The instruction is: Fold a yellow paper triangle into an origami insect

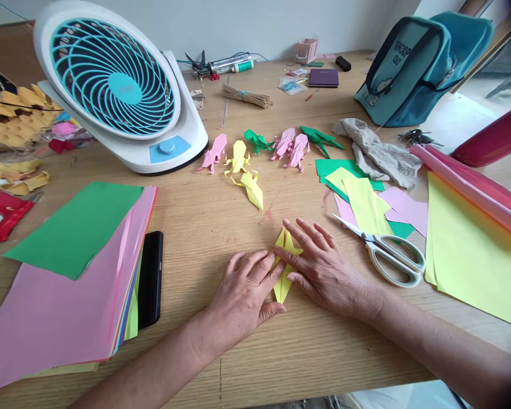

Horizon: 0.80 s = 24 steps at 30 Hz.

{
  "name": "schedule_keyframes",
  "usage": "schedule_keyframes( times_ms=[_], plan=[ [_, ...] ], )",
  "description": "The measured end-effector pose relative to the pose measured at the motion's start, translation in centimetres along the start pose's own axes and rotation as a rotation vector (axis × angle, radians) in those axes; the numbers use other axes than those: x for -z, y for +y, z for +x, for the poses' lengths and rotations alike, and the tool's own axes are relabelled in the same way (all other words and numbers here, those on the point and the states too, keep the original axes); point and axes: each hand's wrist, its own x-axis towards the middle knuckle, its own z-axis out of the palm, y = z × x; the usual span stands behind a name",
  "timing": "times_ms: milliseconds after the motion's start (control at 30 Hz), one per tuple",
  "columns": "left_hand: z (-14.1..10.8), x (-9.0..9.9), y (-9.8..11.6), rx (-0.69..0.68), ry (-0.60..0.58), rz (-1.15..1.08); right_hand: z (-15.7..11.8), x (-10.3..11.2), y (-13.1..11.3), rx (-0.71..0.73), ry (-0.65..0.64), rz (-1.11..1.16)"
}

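A folded piece of yellow origami paper [283, 287] lies flat on the wooden table, with pointed ends and a centre crease. My left hand [249, 287] rests over its left edge, fingers stretched out and thumb near the lower tip. From the other side, my right hand [321, 264] lies flat with spread fingers, the index finger pressing across the middle of the paper. Both hands are open and partly cover the folds. To the right are white-handled scissors [394, 258], their blades apart. Beyond the hands sits a yellow folded paper figure [252, 192].
Several pink, green and yellow paper figures [239, 156] stand farther back. Cut paper scraps [364, 199] and a grey cloth [377, 150] lie right. At left are a fan [170, 145], stacked coloured sheets [68, 307] and a black phone [150, 278]. Yellow sheets [477, 250] lie far right.
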Motion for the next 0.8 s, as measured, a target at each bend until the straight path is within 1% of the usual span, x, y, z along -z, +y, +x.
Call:
schedule_keyframes(
  times_ms=[167, 400, 500, 600, 700, 800],
  plan=[
    [-0.2, -0.1, 0.0, 0.007, 0.010, -0.004, 0.2, -0.5, 0.5, -0.051, -0.016, -0.050],
    [-0.6, -0.3, 0.6, 0.085, -0.017, 0.012, 0.8, -1.1, 1.3, -0.136, -0.015, -0.125],
    [-0.6, -0.2, 0.9, 0.115, -0.038, 0.044, 1.0, -1.4, 1.3, -0.149, -0.015, -0.146],
    [-0.6, -0.3, 1.1, 0.106, -0.052, 0.099, 1.2, -1.5, 1.2, -0.177, -0.008, -0.168],
    [-0.7, -0.3, 1.3, 0.099, -0.052, 0.143, 1.5, -1.3, 1.1, -0.186, 0.023, -0.153],
    [-0.8, -0.1, 1.5, 0.080, -0.028, 0.155, 1.6, -0.2, 1.1, -0.189, 0.089, -0.055]
  ],
)
